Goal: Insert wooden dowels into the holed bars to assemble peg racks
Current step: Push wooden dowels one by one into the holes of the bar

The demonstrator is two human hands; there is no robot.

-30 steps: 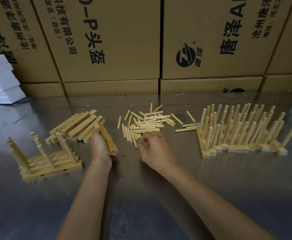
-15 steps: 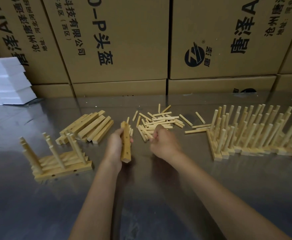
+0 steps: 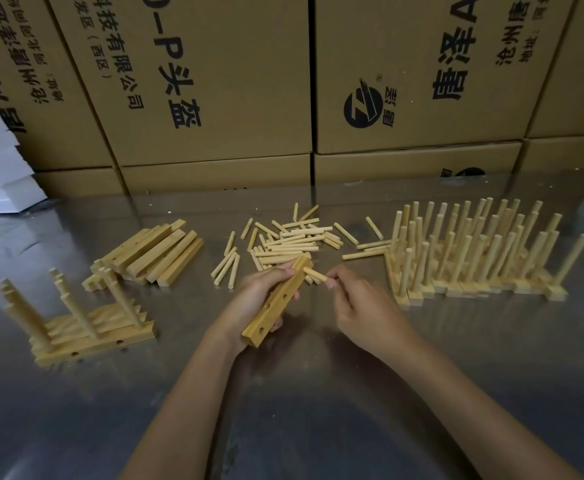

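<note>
The left hand (image 3: pixel 256 299) grips a holed bar (image 3: pixel 276 301) and holds it above the metal table (image 3: pixel 318 393), tilted, with the far end higher and the holes turned toward the right. The right hand (image 3: pixel 356 306) pinches one dowel (image 3: pixel 315 273) between the fingertips, and the tip of this dowel stands at the top hole near the far end of the bar; I cannot tell if it is already a little inside or only touching the edge. Three other holes lower on the bar are empty. So I judge the step in hand is the first peg of a new rack. The next move calls for keeping the dowel in line with the hole and pushing it straight in, while the left hand keeps the bar steady; a slanted push may jam it. Behind the hands lies the pile of loose dowels (image 3: pixel 290 240), to the left the stack of bars (image 3: pixel 155 254), and finished racks (image 3: pixel 484 258) stand to the right, with a smaller group of racks (image 3: pixel 86 323) at the far left.
</note>
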